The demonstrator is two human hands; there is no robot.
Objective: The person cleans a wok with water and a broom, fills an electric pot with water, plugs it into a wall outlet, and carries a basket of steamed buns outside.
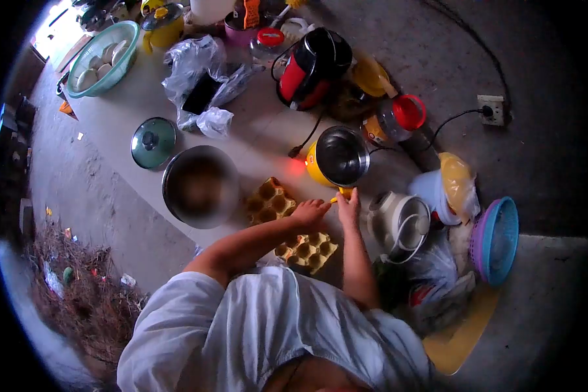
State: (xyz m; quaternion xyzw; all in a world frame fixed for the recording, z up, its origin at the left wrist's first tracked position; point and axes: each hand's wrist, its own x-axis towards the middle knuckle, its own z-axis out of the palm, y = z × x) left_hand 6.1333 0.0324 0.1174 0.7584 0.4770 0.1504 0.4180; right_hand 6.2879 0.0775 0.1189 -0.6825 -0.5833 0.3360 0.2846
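Observation:
A yellow electric pot [315, 163] with a shiny steel inside stands on the table, a red light glowing at its left side. My right hand [347, 205] is closed around its yellow handle [338, 196]. Just left of that handle is my left hand [310, 212], palm down with fingers stretched out; it appears to hold nothing. Below and beside this hand lie a yellow egg tray [268, 199] and another piece of egg tray [312, 251], both with bare cups showing. A round metal pan [171, 176] sits further left, its contents blurred.
A glass lid [153, 143] lies behind the pan. Toward the back are a red-black kettle [313, 68], plastic bags [193, 65] and a green basket [129, 55] holding pale round things. Rightward are a red-lidded jar [398, 119], a white appliance [389, 219] and a wall socket [491, 110] with a cord.

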